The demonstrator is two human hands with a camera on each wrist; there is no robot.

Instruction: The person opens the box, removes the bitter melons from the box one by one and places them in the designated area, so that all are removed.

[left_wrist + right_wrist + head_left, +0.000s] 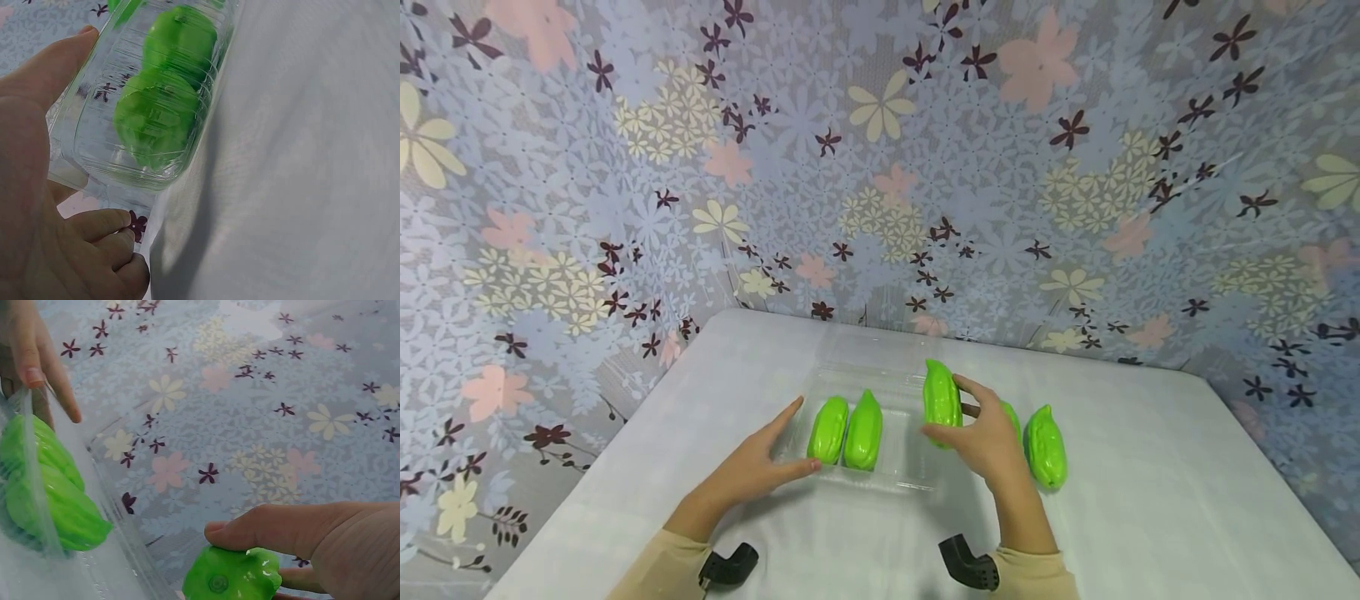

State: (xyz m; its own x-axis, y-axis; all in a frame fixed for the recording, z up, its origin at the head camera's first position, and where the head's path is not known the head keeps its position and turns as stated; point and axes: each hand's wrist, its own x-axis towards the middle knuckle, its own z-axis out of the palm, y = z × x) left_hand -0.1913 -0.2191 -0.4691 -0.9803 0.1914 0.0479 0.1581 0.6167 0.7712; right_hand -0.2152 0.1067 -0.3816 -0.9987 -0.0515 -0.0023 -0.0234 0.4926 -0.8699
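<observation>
Sleeves (662, 570) are cropped; right hand (990, 433) partly hides one vegetable (1012, 419).

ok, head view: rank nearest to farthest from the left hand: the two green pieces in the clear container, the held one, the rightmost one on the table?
1. Left green piece: in the clear container, beside the left hand.
2. Right green piece: same container, next one over.
3. Held green piece: in the right hand.
4. Rightmost green piece: on the table, far right.
</observation>
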